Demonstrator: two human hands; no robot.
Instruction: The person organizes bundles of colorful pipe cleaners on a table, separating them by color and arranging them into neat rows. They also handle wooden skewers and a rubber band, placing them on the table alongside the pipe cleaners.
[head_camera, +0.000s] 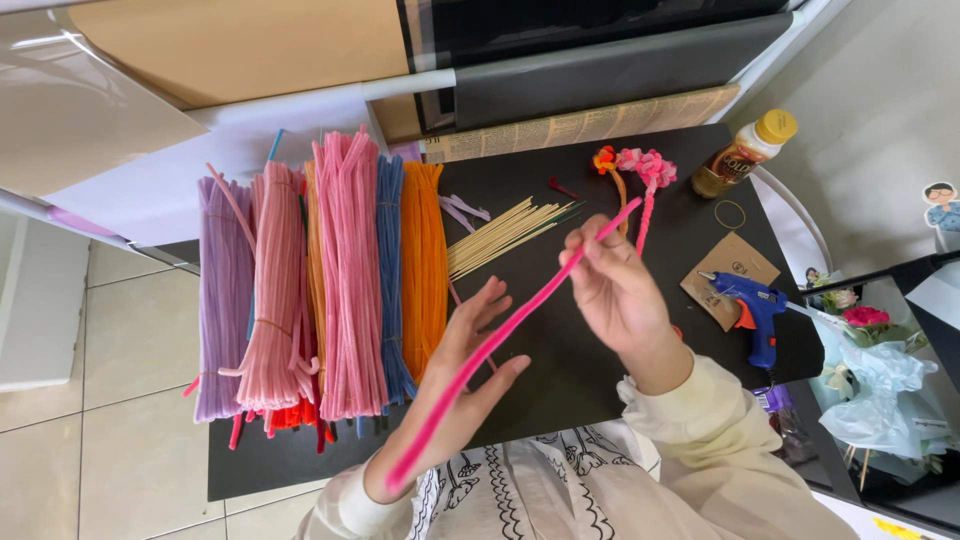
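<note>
A long hot-pink pipe cleaner (500, 335) runs diagonally between my hands over a black table (560, 380). My right hand (615, 290) pinches it near its upper end. My left hand (460, 375) lies palm up with fingers spread, and the lower length of the stem rests across the palm and wrist. Bundles of pipe cleaners lie side by side to the left: lilac (222, 300), light pink (275, 290), pink (350, 280), blue (392, 270) and orange (425, 260).
Thin wooden sticks (500, 235) lie beyond my left hand. A finished pink and orange pipe-cleaner flower (640, 170), a capped bottle (745, 155), a ring (729, 214), a brown card (730, 275) and a blue glue gun (750, 310) lie at the right. A wrapped bouquet (870, 370) stands beside the table.
</note>
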